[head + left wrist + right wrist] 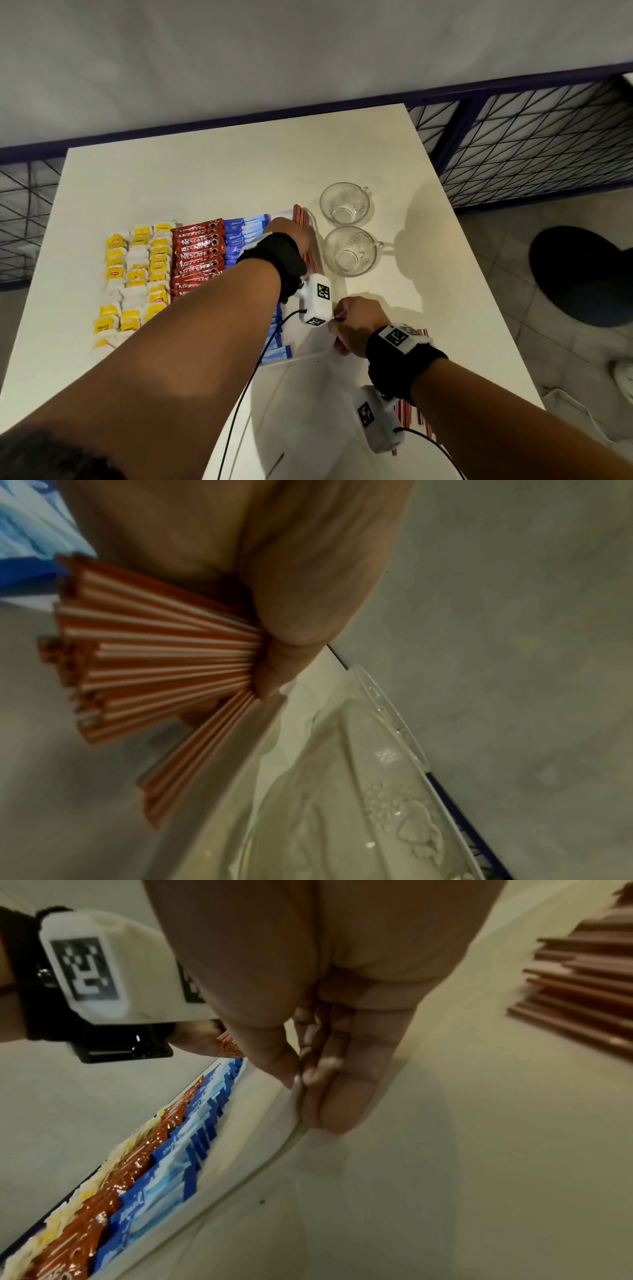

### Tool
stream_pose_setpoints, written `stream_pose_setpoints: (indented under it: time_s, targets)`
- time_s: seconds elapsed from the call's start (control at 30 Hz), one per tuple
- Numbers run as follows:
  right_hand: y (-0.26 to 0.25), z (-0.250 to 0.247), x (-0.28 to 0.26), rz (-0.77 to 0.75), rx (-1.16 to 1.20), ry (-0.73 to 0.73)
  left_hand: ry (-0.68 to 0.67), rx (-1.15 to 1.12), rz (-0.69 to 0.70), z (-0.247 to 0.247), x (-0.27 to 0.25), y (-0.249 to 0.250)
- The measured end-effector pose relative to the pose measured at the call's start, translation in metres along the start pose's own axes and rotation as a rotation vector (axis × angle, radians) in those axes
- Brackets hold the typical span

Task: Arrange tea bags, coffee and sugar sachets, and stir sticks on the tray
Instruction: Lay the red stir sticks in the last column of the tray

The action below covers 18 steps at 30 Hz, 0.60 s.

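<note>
The hands split the work, the left hand (291,229) gripping stir sticks (164,653) over the tray (274,1139) at 12 o'clock, the right hand (356,325) pinching its rim, while tea bags (137,274), coffee sachets (198,253) and sugar sachets (245,233) already lie in rows and loose sticks (582,988) wait on the desk (205,171).

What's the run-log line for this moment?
left hand: holds stir sticks over tray | right hand: pinches tray rim | more sticks on table

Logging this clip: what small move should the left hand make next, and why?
Probably lower the stir sticks that the left hand grips into the tray's bare strip beside the blue sachets and let go, since the right hand pinches the tray's edge.
</note>
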State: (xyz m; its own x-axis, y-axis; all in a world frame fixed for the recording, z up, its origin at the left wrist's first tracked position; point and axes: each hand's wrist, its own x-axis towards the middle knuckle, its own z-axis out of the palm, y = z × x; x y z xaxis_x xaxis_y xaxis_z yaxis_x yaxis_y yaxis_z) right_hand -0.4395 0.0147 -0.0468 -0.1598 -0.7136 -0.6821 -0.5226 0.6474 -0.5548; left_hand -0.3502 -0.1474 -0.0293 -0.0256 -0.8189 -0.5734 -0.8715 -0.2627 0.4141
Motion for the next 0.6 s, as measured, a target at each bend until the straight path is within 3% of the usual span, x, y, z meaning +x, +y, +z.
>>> stream_pose_setpoints:
  time_s: [0.33,0.6]
  targets:
    - [0.001,0.001,0.001,-0.013,-0.022,0.002,0.050,0.218,0.015,-0.001,0.005,0.004]
    - [0.002,-0.002,0.003,-0.059,-0.110,-0.015,0.185,0.415,0.097,0.005,0.002,-0.008]
